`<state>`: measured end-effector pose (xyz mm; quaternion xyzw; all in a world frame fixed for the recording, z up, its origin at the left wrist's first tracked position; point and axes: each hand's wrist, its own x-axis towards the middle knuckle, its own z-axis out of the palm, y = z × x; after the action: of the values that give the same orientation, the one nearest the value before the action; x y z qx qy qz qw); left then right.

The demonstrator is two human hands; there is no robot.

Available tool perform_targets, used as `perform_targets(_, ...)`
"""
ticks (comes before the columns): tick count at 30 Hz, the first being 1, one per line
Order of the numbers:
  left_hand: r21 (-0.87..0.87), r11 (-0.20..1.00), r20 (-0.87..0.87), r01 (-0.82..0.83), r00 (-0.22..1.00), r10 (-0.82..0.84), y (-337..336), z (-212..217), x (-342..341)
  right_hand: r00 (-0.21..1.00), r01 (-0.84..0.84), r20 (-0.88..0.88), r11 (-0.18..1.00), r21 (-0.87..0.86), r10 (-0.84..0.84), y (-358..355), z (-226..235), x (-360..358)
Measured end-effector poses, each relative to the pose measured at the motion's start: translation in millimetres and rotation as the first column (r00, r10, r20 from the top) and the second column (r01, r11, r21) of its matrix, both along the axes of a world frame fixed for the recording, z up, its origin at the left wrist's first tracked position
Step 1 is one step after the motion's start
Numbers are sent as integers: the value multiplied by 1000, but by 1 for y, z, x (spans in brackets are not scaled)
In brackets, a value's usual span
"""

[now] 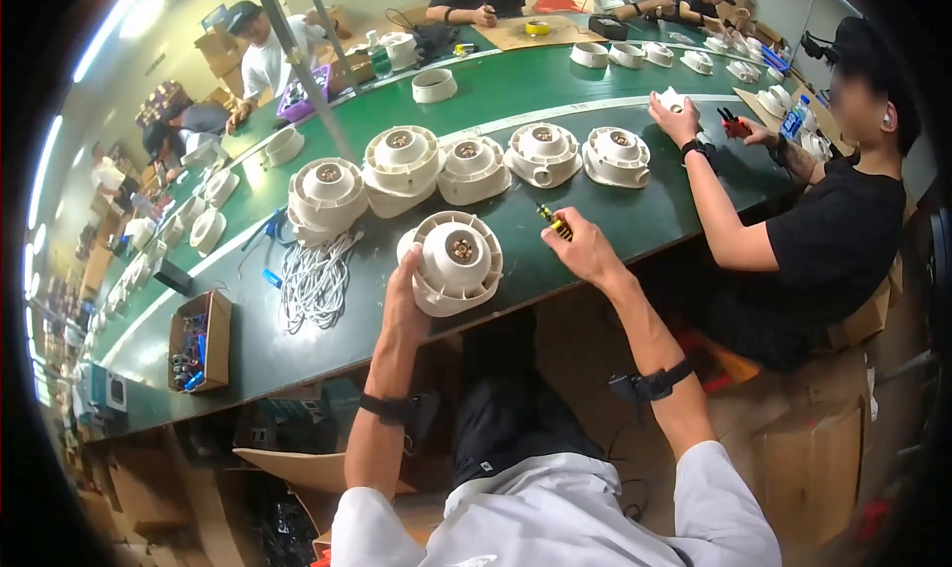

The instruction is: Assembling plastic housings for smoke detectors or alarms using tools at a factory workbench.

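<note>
My left hand [402, 301] grips a white round housing [451, 275] in the middle of the frame; my thumb lies against its left rim, while the other fingers are mostly hidden, so I cannot tell how they are spread; the ribbed face of the housing is turned up toward me, with a brassy core at its centre; it sits by the near edge of the green table [654, 215], though I cannot tell whether it touches the top. My right hand [592, 255], just right of the middle, has its fingers closed around a yellow-and-black tool [556, 223]; the tool points toward the upper left, apart from the housing.

Beyond my hands, five more white housings [543, 156] stand in a row across the middle of the frame; left of my housing lies a loose bundle of white cable [315, 282], with a small blue piece [272, 278] just beside it; at the lower left, a cardboard box [216, 341] holds small blue and red parts. At the right of the frame, a co-worker [843, 220] in a black shirt holds a white part [673, 101] in one hand and a red tool [733, 124] in the other.
</note>
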<state>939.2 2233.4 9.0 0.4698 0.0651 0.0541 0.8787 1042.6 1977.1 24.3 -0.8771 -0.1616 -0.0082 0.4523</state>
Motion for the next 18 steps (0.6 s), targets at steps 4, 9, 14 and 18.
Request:
perform_targets(4, 87, 988, 113, -129, 986, 119, -4, 2, 2, 985, -112, 126, 993, -25, 114, 7, -9, -17)
perform_targets(9, 298, 902, 190, -312, 946, 264, -5, -4, 8, 972, -117, 184, 979, -165, 147, 25, -25, -29)
perform_targets(14, 456, 792, 242, -405, 913, 328, -16, 6, 5, 988, -76, 102, 949, -305, 112, 42, -22, -36)
perform_targets(18, 564, 683, 294, -464, 886, 359, -21, 12, 5, 980, -10, 186, 947, -320, 73, 49, -31, -39)
